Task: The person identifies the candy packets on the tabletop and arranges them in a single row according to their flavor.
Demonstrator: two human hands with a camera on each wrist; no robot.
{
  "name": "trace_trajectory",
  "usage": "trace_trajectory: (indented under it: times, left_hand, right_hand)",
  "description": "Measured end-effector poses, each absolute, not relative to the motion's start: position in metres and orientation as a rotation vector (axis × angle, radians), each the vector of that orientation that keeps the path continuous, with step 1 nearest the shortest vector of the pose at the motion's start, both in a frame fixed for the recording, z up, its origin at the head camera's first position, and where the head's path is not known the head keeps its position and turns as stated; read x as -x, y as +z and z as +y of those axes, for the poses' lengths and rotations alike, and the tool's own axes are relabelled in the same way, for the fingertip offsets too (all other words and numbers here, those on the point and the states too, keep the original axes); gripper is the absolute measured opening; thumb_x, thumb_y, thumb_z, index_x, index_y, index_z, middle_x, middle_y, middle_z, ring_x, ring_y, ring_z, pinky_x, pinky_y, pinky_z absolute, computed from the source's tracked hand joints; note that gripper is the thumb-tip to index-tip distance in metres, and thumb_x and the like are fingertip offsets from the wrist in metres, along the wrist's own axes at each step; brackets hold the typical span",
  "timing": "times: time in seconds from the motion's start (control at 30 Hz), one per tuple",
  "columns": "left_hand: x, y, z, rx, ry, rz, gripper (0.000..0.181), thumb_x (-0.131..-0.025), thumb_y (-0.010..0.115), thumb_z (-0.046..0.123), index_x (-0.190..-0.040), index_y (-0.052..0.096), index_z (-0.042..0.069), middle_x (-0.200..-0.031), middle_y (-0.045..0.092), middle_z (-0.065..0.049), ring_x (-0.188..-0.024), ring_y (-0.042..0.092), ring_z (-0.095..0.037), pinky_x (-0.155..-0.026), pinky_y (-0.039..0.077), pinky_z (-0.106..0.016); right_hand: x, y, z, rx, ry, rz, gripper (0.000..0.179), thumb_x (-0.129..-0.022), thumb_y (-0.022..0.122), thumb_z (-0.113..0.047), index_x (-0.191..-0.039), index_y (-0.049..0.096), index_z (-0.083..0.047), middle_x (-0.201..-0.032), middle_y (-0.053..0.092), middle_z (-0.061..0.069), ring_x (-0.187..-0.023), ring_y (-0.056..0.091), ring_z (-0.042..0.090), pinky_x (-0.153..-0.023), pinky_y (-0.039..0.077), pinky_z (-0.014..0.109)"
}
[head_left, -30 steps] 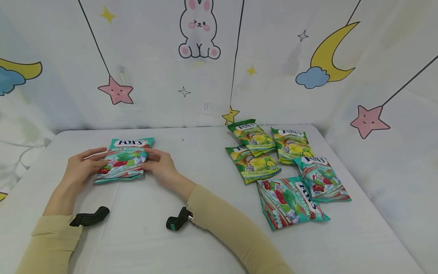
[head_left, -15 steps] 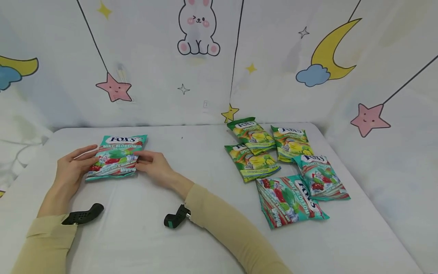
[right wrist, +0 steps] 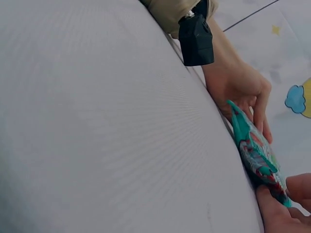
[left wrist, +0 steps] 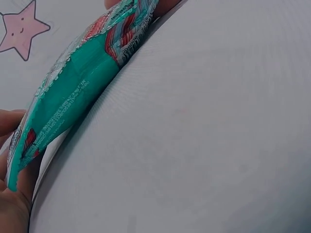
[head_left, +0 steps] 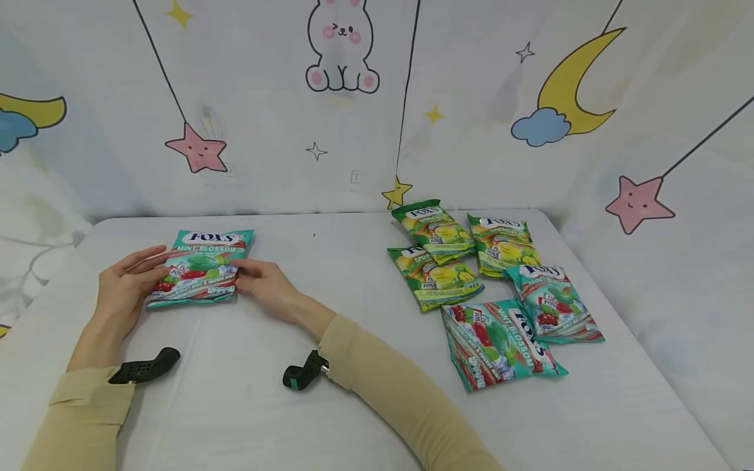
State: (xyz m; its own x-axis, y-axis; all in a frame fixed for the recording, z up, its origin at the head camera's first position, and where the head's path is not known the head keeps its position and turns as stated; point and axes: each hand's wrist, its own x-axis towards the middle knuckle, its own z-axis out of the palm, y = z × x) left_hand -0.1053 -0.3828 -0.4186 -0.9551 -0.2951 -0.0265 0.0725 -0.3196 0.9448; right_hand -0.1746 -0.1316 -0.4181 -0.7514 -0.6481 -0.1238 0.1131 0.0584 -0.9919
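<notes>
A teal candy bag (head_left: 203, 267) printed "FOX'S Mint Blossom" lies on the white table toward the left, its logo at the far side. My left hand (head_left: 124, 288) holds its left edge, and my right hand (head_left: 268, 288) pinches the right edge between thumb and fingers. In the left wrist view the bag (left wrist: 73, 92) shows its near seam, puffed up and low against the cloth. The right wrist view has the bag (right wrist: 255, 150) between both hands, with part of the right hand (right wrist: 286, 213) cut off by the frame.
At the right of the table lie several more candy bags: yellow-green ones (head_left: 444, 278) at the back, some overlapping, and two teal ones (head_left: 501, 343) nearer the front. Behind the table (head_left: 330, 261) hangs a white curtain (head_left: 259, 98) with cartoon prints.
Both hands have shifted the teal bag slightly to the left over the first half second. Since then bag and hands have stayed almost still. The bags at the right have not moved.
</notes>
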Motion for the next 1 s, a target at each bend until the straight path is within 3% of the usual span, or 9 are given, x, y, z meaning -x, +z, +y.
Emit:
trace_trajectory:
  times: [0.23,0.37,0.67,1.0]
  left_hand:
    - [0.1037,-0.4221,-0.3796,-0.336,-2.203,-1.858,0.04,-0.092,0.068,0.003,-0.13,0.064,0.015,-0.105,0.072,0.019,-0.097,0.062,0.005,-0.073,0.051,-0.009]
    - [0.1037,-0.4233,-0.3794,-0.353,-2.158,-1.898,0.038,-0.093,0.067,0.003,-0.127,0.065,0.017,-0.105,0.071,0.022,-0.097,0.061,0.008,-0.074,0.049,-0.007]
    - [0.1042,-0.4228,-0.3786,-0.34,-2.124,-1.903,0.043,-0.092,0.067,0.002,-0.134,0.06,0.009,-0.11,0.068,0.018,-0.097,0.064,0.008,-0.076,0.049,-0.006]
    - [0.1059,-0.4245,-0.3801,-0.343,-2.122,-1.861,0.041,-0.092,0.065,-0.002,-0.132,0.061,0.008,-0.108,0.07,0.017,-0.096,0.066,0.005,-0.074,0.051,-0.008]
  right_hand:
    - [0.1741,-0.4215,-0.1318,0.522,-1.785,1.796,0.047,-0.096,0.059,-0.001,-0.141,0.057,-0.01,-0.144,0.057,0.008,-0.13,0.052,0.008,-0.099,0.043,0.016]
    - [0.1733,-0.4215,-0.1317,0.482,-1.831,1.769,0.047,-0.094,0.061,0.0,-0.14,0.058,-0.01,-0.141,0.059,0.01,-0.128,0.055,0.011,-0.097,0.046,0.016]
    - [0.1722,-0.4211,-0.1304,0.457,-1.871,1.755,0.048,-0.092,0.063,0.0,-0.139,0.058,-0.009,-0.139,0.061,0.01,-0.125,0.06,0.014,-0.097,0.047,0.017]
    - [0.1734,-0.4179,-0.1271,0.545,-1.78,1.791,0.052,-0.094,0.063,-0.002,-0.145,0.053,-0.01,-0.139,0.061,0.011,-0.124,0.06,0.012,-0.097,0.046,0.016]
